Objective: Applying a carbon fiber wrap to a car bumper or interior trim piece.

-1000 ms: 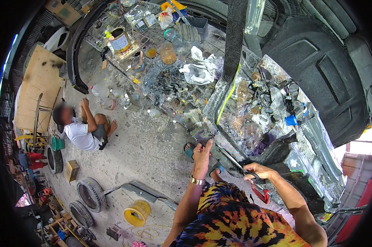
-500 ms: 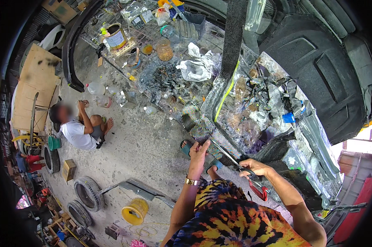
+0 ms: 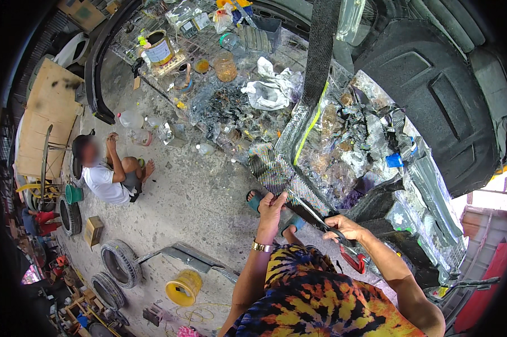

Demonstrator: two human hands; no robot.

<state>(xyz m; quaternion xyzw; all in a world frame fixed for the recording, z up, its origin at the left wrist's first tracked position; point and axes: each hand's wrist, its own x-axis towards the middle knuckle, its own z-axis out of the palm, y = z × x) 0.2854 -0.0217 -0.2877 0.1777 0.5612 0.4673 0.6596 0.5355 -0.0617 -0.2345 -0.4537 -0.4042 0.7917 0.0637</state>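
A pair of long-bladed scissors (image 3: 308,209) lies slantwise along the near edge of a dark part covered in black-and-silver woven cloth (image 3: 273,168). My right hand (image 3: 344,228) is closed round the scissors' black handles. My left hand (image 3: 272,209) pinches the cloth's near edge close to the blade tips; its fingertips partly hide that edge. The long black part (image 3: 319,62) continues up and away from the covered section, with a yellow-green strip (image 3: 312,126) along its side. Whether the blades are apart is too small to tell. A red-handled clamp (image 3: 354,261) hangs below my right hand.
The littered work table (image 3: 208,95) carries crumpled white cloth (image 3: 269,84), torn woven scraps (image 3: 377,126), a blue piece (image 3: 394,160) and a large can (image 3: 157,48). Another person (image 3: 104,174) squats on the floor at left. A yellow bucket (image 3: 184,287) and tyres (image 3: 121,263) stand nearer.
My hands have barely moved; the scissors stay along the cloth edge. The squatting person has lifted their head and hands slightly.
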